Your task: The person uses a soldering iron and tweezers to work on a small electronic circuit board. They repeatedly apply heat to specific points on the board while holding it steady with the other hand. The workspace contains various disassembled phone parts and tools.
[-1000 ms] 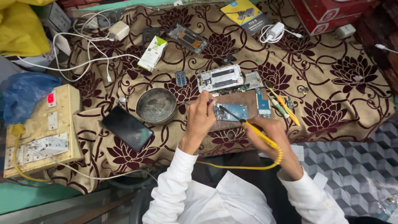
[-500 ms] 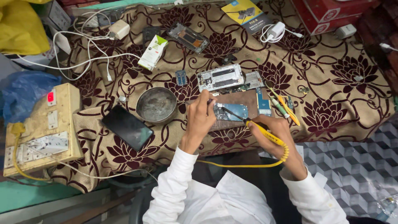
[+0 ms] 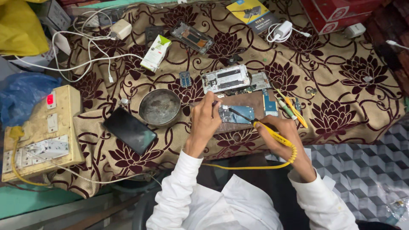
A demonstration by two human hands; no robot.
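Note:
My right hand grips a yellow-handled soldering iron whose dark tip rests on a small blue circuit board. That board lies on a brown work mat over the flowered cloth. My left hand presses down on the board's left end, fingers pinched around something thin that I cannot make out. The iron's yellow cord loops back under my right wrist. Just beyond the board lies an opened phone frame.
A round metal dish and a black phone lie left of my hands. A beige switch box sits at the far left beside a blue bag. Screwdrivers, white cables, chargers and boxes fill the back.
Both hands stay on the board; the soldering iron's tip has shifted only slightly over it.

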